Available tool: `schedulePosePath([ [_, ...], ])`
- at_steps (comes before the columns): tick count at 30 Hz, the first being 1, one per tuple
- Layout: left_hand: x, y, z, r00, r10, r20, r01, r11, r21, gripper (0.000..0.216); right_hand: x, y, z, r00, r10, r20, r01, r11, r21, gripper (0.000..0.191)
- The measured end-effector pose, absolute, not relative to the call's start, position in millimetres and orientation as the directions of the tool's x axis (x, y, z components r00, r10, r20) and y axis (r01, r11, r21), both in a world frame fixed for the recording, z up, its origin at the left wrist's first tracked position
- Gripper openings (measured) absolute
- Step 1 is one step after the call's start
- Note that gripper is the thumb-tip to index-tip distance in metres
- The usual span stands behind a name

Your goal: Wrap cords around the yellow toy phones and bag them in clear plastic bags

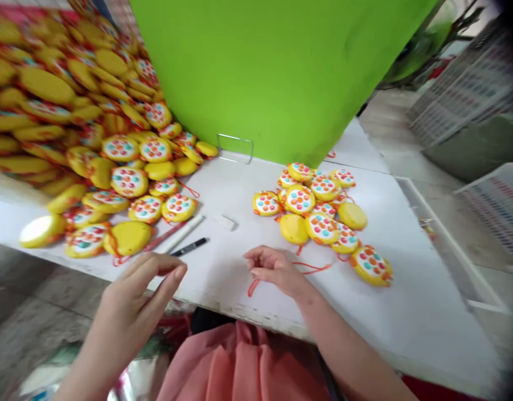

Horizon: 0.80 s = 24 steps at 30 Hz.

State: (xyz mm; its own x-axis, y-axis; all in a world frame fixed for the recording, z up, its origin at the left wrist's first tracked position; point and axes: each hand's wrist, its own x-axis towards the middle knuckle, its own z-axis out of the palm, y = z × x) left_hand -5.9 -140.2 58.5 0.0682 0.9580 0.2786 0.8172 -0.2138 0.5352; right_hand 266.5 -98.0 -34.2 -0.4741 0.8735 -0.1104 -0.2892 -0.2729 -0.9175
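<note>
My left hand (141, 292) hovers at the table's front edge, thumb and forefinger curled together at the tips, with nothing visible between them. Nearest it lie a black pen (190, 247) and a yellow oval trinket (130, 238) turned plain side up. Over the white table my right hand (275, 268) has its fingers half bent, with a small gap to the thumb. A thin red cord (312, 269) passes beneath that hand; I cannot see any grip on it. To its right lies another yellow trinket (371, 264), its white face dotted with coloured spots.
A large heap of yellow trinkets (47, 86) fills the left; a smaller group (300, 199) lies right of centre. A tall green panel (260, 78) stands behind. A white block (225, 223) and a white marker (183, 234) lie mid-table. Crates (496, 195) stand at right.
</note>
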Motion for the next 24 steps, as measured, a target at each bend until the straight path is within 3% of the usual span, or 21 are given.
schedulePosePath([
  [6,-31.3,-33.7,20.4,0.045,0.952,0.302,0.933,-0.148,0.327,0.045,264.6,-94.5,-36.4,-0.475,0.869,-0.138,-0.332,-0.322,-0.887,0.025],
  [10,-12.6,14.5,5.9,0.026,0.988,0.152,0.971,-0.061,0.233,0.056,263.8,-92.8,-38.1,-0.442,0.885,-0.148,-0.366,-0.328,-0.871,0.023],
  [13,3.2,37.6,5.7,-0.073,0.997,0.002,0.98,0.071,0.186,0.05,263.8,-92.1,-39.4,-0.427,0.891,-0.152,-0.376,-0.328,-0.866,0.024],
  [16,5.7,56.3,11.8,-0.088,0.995,-0.05,0.976,0.096,0.197,0.043,264.0,-91.6,-39.2,-0.428,0.891,-0.155,-0.39,-0.336,-0.857,0.024],
  [20,13.1,61.6,31.0,-0.002,1.0,-0.031,0.966,0.01,0.257,0.042,264.7,-90.2,-35.6,-0.45,0.879,-0.154,-0.449,-0.372,-0.812,0.029],
  [22,32.6,44.5,41.8,0.119,0.992,0.052,0.933,-0.129,0.335,0.042,265.4,-89.1,-32.8,-0.477,0.866,-0.15,-0.505,-0.41,-0.76,0.043],
  [24,61.2,14.3,49.9,0.322,0.926,0.196,0.797,-0.377,0.471,0.042,266.4,-88.1,-30.6,-0.5,0.854,-0.144,-0.581,-0.454,-0.676,0.058],
])
